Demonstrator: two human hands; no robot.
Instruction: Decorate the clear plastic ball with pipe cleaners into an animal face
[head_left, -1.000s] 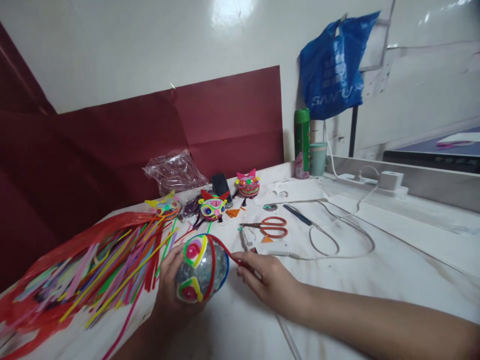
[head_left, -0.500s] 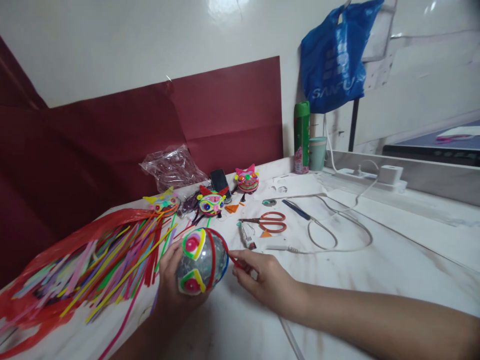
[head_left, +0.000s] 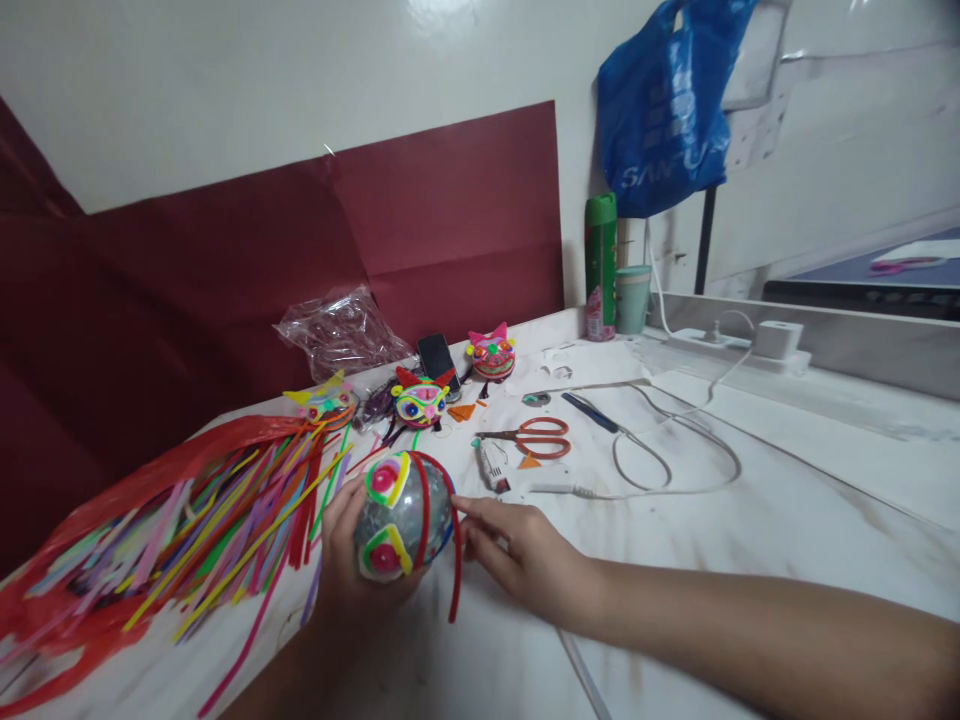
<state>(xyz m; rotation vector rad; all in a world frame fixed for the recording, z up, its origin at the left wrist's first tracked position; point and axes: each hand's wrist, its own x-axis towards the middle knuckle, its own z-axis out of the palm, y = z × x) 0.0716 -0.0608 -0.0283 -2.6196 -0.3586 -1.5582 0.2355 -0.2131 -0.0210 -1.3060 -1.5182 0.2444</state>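
My left hand (head_left: 346,545) wraps around a clear plastic ball (head_left: 403,515) from the left and below. Two eye shapes of pink, white, green and yellow pipe cleaner sit on its left half. Red and blue bands curve around its right side. A loose length of red pipe cleaner (head_left: 457,575) hangs down along the ball's right edge. The outstretched index finger of my right hand (head_left: 517,550) touches this red strip against the ball, with the thumb apart below it. The ball's underside and most of my left fingers are hidden.
Pipe cleaners (head_left: 225,540) lie on a red plastic bag at left. Behind the ball stand decorated heads, yellow (head_left: 326,400), red-eared (head_left: 421,398) and pink (head_left: 492,355), near a phone (head_left: 438,362). Scissors (head_left: 544,438), a glue gun (head_left: 491,465) and a corded blue-handled tool (head_left: 590,411) lie right.
My right fingers have let go of the red strip's end, which now hangs down beside the ball. The index finger has straightened against the ball's edge. My left hand keeps its hold.
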